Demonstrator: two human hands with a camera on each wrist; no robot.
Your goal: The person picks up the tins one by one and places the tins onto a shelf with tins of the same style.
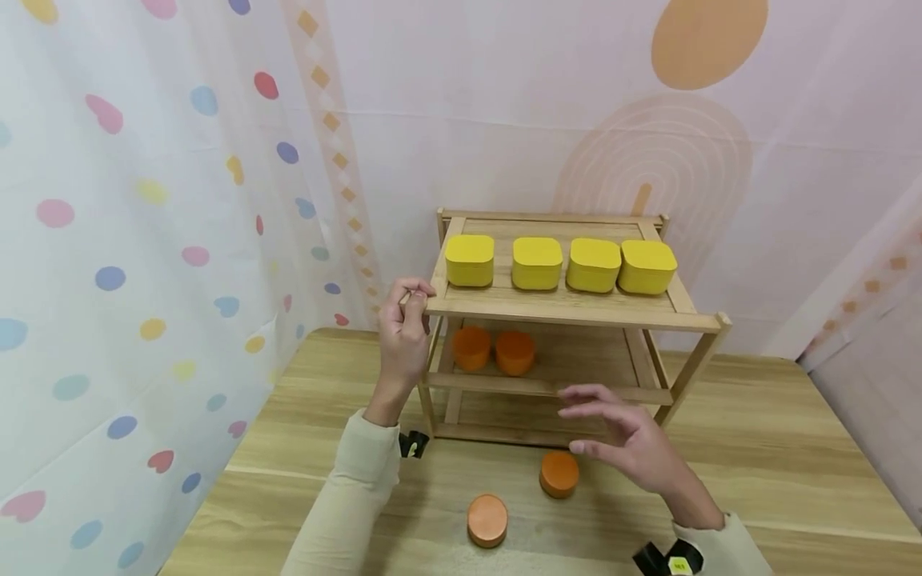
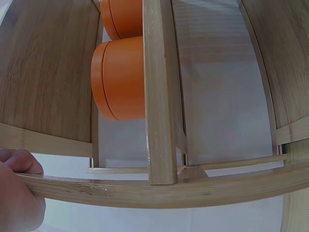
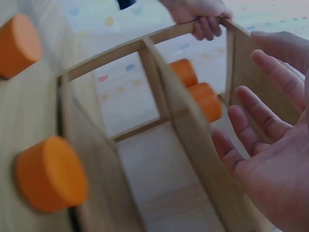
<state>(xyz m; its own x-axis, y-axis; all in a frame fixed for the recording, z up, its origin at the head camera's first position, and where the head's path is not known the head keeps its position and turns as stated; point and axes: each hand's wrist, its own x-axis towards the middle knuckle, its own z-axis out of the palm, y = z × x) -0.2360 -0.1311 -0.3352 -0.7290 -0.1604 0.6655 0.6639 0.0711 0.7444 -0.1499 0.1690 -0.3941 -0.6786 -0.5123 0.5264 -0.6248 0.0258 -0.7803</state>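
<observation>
My left hand (image 1: pixel 406 332) grips the upper front left corner of a wooden shelf rack (image 1: pixel 562 308); its fingers curl round the frame in the right wrist view. My right hand (image 1: pixel 623 436), fingers spread and holding nothing, hovers before the lower shelves. Just left of it, a round orange tin (image 1: pixel 559 474) stands on the table. Another orange tin (image 1: pixel 487 520), paler on top, sits nearer to me. Two more orange tins, one at the left (image 1: pixel 471 349) and one beside it (image 1: pixel 515 353), stand on the middle shelf.
Several yellow rounded-square boxes line the top shelf, from a left one (image 1: pixel 470 261) to a right one (image 1: pixel 647 267). The rack stands on a wood-grain table (image 1: pixel 288 448). Behind hangs a patterned curtain (image 1: pixel 461 144), with a dotted one (image 1: pixel 166 264) at the left.
</observation>
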